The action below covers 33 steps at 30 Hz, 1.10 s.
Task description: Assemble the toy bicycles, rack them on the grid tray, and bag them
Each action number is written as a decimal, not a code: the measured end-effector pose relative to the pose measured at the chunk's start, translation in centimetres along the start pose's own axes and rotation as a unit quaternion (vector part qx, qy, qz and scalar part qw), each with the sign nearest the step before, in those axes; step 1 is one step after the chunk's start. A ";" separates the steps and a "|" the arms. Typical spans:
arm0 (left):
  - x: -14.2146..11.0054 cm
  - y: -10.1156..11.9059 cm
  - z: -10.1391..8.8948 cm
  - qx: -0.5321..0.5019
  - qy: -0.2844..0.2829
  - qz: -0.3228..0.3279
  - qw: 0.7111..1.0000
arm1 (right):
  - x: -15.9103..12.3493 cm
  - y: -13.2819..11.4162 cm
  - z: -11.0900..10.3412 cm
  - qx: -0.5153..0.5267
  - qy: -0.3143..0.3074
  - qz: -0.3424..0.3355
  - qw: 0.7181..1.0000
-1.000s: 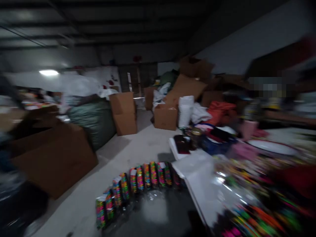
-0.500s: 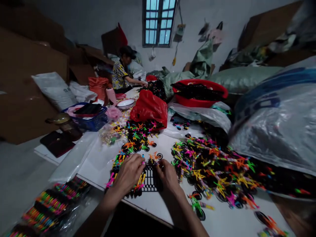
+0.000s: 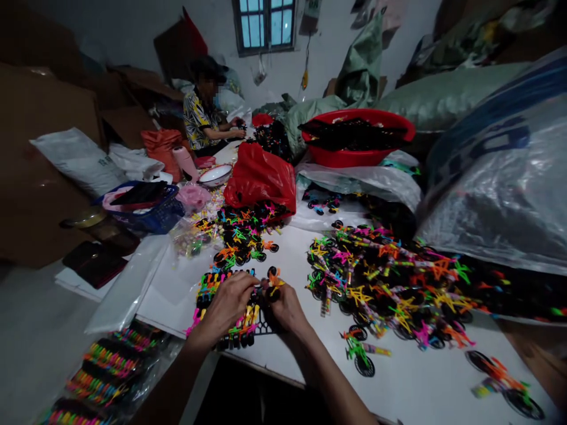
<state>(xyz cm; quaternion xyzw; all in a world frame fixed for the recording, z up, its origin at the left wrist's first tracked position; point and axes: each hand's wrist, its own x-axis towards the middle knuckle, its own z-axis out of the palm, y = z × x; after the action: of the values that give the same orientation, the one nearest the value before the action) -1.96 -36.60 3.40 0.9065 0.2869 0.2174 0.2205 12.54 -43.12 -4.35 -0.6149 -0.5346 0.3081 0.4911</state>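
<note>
My right hand pinches a small orange toy bicycle with black wheels, held just above a black slotted plastic rack. Close beside it, my left hand has its fingertips pressed together at the bicycle's left side; what they grip is too small to make out. Rows of colourful toy bicycles are packed in the rack, partly under my left hand. To the right spreads a heap of loose toy bicycles, some with printed tubes attached. A green toy bicycle lies apart, nearer me.
Another toy bicycle pile lies before a red plastic bag. Bagged filled racks lie at the lower left. A blue basket, red basin and large sack surround the table. A co-worker sits at the back.
The orange toy bicycle has been lifted and turned more upright between my hands. My right hand has moved slightly left, closer to my left hand. The camera view has tilted downward.
</note>
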 end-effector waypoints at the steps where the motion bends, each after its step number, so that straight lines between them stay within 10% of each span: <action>1: 0.0 0.0 0.0 -0.001 0.003 -0.003 1.000 | 0.2 0.0 0.2 -0.028 -0.008 -0.021 0.999; 13: 0.5 1.2 0.7 0.063 0.005 0.003 0.998 | 1.2 -1.3 0.5 -0.249 -0.094 -0.047 0.963; 21: -0.5 0.5 1.4 0.070 0.036 0.038 0.996 | -1.8 -2.4 -2.1 -0.193 -0.070 -0.062 0.977; 24: -0.9 0.4 1.5 0.065 0.045 0.053 0.995 | -4.5 -3.0 -6.2 -0.272 0.036 0.065 0.959; 27: -0.8 0.6 1.4 0.065 0.045 0.048 0.996 | -5.3 -2.9 -9.4 -0.428 0.078 0.236 0.869; 30: -0.5 0.6 1.3 0.066 0.042 0.039 0.996 | -4.3 -2.5 -10.0 -0.483 0.062 0.260 0.834; 33: -0.2 0.1 1.1 0.073 0.036 0.038 0.996 | -3.1 -2.2 -9.5 -0.446 0.107 0.233 0.858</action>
<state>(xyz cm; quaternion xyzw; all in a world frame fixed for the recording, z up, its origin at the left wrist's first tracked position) -1.49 -37.11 2.51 0.9221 0.2748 0.2370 0.1346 19.59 -48.78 0.33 -0.9039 -0.3998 0.0750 0.1322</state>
